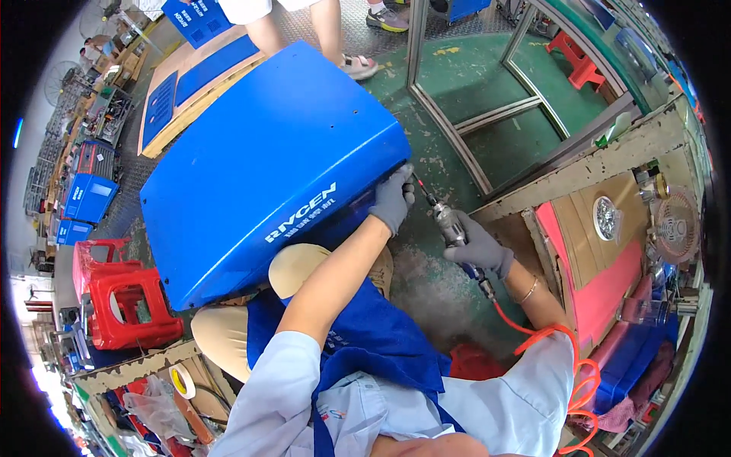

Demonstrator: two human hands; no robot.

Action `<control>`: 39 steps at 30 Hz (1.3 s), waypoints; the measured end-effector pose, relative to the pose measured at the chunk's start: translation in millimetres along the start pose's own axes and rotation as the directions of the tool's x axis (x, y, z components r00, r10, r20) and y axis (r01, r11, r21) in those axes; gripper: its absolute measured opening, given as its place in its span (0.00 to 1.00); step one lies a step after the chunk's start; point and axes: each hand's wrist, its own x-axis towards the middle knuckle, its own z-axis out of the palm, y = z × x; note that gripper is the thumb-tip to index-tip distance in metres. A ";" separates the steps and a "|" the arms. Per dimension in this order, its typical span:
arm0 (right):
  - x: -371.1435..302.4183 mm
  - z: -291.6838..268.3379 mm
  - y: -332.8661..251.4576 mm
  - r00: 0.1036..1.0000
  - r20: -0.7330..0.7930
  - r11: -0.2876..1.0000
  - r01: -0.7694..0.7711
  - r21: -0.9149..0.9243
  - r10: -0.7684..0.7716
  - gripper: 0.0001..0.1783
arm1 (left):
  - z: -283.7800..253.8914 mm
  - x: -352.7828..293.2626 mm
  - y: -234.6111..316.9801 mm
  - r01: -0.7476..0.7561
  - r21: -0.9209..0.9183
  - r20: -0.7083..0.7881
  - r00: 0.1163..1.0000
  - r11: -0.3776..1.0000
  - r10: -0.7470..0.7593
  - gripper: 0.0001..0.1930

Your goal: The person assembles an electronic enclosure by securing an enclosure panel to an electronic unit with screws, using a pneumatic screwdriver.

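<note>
Housing: the large blue housing (266, 145) sits tilted in front of the seated person, over the knees; its underside and far side are out of sight, and white lettering runs along the near face.
Left hand: the gloved left hand (392, 199) is at the housing's lower right corner, fingers bent; some fingertips are hard to see against the edge, so whether they pinch anything small cannot be told.
Right hand: the gloved right hand (481, 247) is wrapped round the driver (449, 225), covering part of its grip.
Driver: its nose points up and left, toward the left hand; the thin bit shows a red spot, but its very tip is hard to make out.
Hose: the orange hose (537, 332) leaves the driver's lower end, coils past the right sleeve and is cut off at the lower edge.
Apron: the blue apron (381, 327) is partly covered by the left forearm.
Bystander: bare legs (327, 30) stand beyond the housing, the upper body cut off above.
Right side: a dish (605, 218) lies on cardboard (571, 217); its small contents are too fine to identify.
Left side: red stools (126, 308) crowd together, partly overlapping.
</note>
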 end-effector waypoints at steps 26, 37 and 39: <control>-41.0 7.5 3.1 0.952 -0.278 0.793 -0.268 -0.547 0.129 0.53 | -17.7 23.5 2.3 0.214 0.088 0.195 0.954 0.973 -0.227 0.03; -19.7 22.0 60.0 0.925 -0.258 0.768 -0.376 -0.518 0.279 0.55 | 6.7 -16.6 66.8 0.155 0.460 0.709 0.528 0.874 -0.467 0.15; -13.0 23.7 69.7 0.930 -0.274 0.772 -0.358 -0.526 0.245 0.57 | -5.0 -27.3 60.4 0.155 0.391 0.760 0.501 0.907 -0.414 0.19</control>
